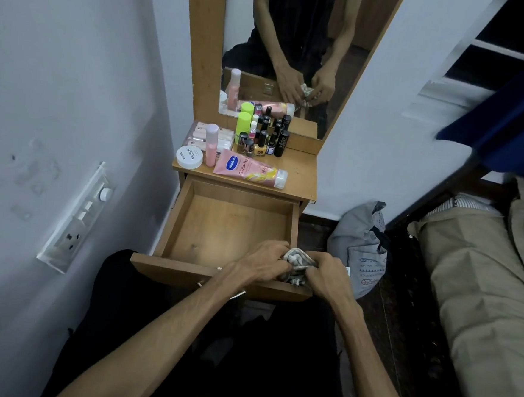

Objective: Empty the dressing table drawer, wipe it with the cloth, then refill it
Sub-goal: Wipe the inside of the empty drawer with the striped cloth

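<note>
Nearest the camera, two bare forearms reach forward over a dark-clothed lap. The left hand (264,262) and the right hand (327,272) meet above the front right corner of the drawer (221,226), both with fingers curled round a crumpled pale patterned cloth (299,260) bunched between them. The cloth sits just over the drawer's front panel, a fold hanging down at its lower edge.

The drawer is pulled fully out of the dressing table and its wooden floor is bare. A metal handle shows under the left wrist on the front panel.

Behind the drawer, the worktop (299,173) carries the toiletries. A pink Vaseline tube (250,168) lies on its side near the front edge, cap pointing right. To its left stand a round white jar (189,156) and a tall pink bottle (211,145), with a clear packet of small bottles (197,133) behind them. Further back are a bright green bottle (243,125) and a tight cluster of nail polish bottles (263,141) and dark tubes.

The mirror (296,45) above reflects the hands and the cloth. A white switch panel (76,216) is on the left wall; a grey bag (359,245) sits on the floor to the right, beside a bed (481,275).
</note>
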`<action>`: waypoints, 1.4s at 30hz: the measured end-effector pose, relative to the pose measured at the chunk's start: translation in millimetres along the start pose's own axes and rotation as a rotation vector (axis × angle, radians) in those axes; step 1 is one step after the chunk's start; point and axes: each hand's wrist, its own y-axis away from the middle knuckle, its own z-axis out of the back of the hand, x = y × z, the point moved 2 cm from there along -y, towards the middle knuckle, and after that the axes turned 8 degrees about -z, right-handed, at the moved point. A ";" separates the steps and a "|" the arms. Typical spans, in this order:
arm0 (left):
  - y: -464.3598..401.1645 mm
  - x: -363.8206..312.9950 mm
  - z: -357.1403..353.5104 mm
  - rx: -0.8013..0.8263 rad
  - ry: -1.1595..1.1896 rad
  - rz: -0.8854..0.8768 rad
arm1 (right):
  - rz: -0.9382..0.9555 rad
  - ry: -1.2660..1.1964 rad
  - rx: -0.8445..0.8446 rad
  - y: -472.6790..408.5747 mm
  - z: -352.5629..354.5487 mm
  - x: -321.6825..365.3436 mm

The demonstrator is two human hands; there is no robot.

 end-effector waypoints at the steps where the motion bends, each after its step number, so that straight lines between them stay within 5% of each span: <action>1: 1.2 0.6 2.2 -0.013 0.013 0.020 | 0.004 -0.029 -0.048 4.1 2.3 1.4; 6: 0.7 -20.1 16.2 -0.156 0.115 -0.085 | 0.031 -0.126 -0.289 24.2 22.2 3.7; 13: 4.6 -21.7 8.4 0.066 0.047 -0.115 | -0.032 0.012 -0.172 46.3 -0.6 -1.1; 24: 51.3 13.4 51.1 0.069 0.018 -0.069 | 0.057 -0.095 -0.017 56.1 -37.4 63.5; 42: 197.7 110.9 151.2 -0.429 -0.097 0.238 | 0.369 -0.316 0.143 89.1 -132.9 229.9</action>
